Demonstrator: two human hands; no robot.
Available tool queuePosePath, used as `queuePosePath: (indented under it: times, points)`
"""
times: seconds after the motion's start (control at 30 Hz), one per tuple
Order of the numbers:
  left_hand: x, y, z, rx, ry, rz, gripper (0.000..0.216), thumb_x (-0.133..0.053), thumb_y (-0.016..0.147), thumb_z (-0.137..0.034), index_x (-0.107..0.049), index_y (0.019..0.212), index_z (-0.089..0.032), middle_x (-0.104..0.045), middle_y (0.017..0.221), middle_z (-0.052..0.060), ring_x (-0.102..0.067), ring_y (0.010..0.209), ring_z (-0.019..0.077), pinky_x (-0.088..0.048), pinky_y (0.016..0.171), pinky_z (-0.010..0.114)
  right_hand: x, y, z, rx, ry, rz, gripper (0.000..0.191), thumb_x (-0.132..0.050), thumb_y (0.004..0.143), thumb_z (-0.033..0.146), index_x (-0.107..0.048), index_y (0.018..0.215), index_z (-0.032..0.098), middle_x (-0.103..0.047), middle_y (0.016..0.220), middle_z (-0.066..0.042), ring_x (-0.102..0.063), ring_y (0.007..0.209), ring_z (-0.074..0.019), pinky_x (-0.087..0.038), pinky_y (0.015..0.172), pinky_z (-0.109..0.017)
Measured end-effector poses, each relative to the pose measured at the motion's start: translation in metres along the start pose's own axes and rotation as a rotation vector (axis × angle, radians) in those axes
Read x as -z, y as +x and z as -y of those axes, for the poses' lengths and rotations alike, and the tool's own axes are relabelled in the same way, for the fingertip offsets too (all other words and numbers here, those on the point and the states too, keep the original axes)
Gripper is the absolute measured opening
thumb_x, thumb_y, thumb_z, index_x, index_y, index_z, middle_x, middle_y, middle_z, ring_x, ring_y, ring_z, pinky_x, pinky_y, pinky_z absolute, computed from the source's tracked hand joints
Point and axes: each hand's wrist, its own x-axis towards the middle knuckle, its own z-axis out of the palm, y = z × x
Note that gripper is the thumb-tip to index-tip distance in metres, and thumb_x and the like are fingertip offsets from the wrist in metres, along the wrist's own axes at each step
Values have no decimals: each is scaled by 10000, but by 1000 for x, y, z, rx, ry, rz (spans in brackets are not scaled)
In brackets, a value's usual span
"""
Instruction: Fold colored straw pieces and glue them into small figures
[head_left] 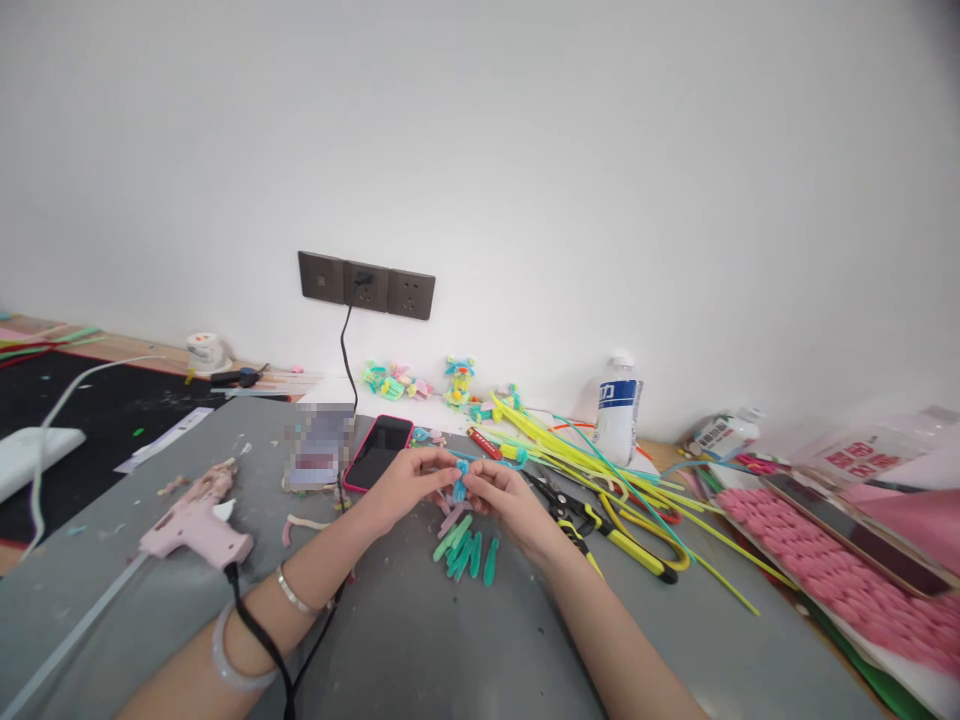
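Note:
Between my two hands, over the middle of the grey mat, is a small blue fuzzy piece (460, 482) that looks like bent pipe cleaner. My left hand (415, 484) pinches it from the left with thumb and forefinger. From the other side my right hand (504, 497) grips it with closed fingertips. Just below the hands lie several short green pipe-cleaner pieces (466, 555), with pink ones (451, 518) beside them. Parts of the blue piece are covered by my fingers.
A pink glue gun (196, 530) lies left, its black cord passing by my left forearm. Behind my hands is a phone (381, 452). Yellow-handled pliers (626, 545) and long yellow pipe cleaners (570, 445) lie right. A white bottle (618, 412) stands near the wall by small colourful figures (459, 382).

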Motion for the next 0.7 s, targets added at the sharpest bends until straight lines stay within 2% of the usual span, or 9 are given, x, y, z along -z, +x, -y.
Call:
queuePosePath:
  times: [0.53, 0.7]
  points:
    - [0, 0, 0, 11, -17, 4, 379, -779, 710, -440, -701, 915, -131, -636, 750, 20, -603, 664, 145, -545, 606, 286, 2, 1, -3, 11, 0, 25, 391, -772, 725, 500, -569, 727, 166, -512, 609, 49, -394, 518, -78, -265, 528, -242]
    - [0, 0, -2, 19, 0, 20, 379, -769, 720, -440, -709, 935, -135, -668, 806, 35, -616, 687, 143, -523, 598, 256, 3, 1, -5, 14, -47, 47, 395, -758, 732, 515, -567, 716, 168, -499, 599, 47, -383, 511, -80, -272, 518, -240]
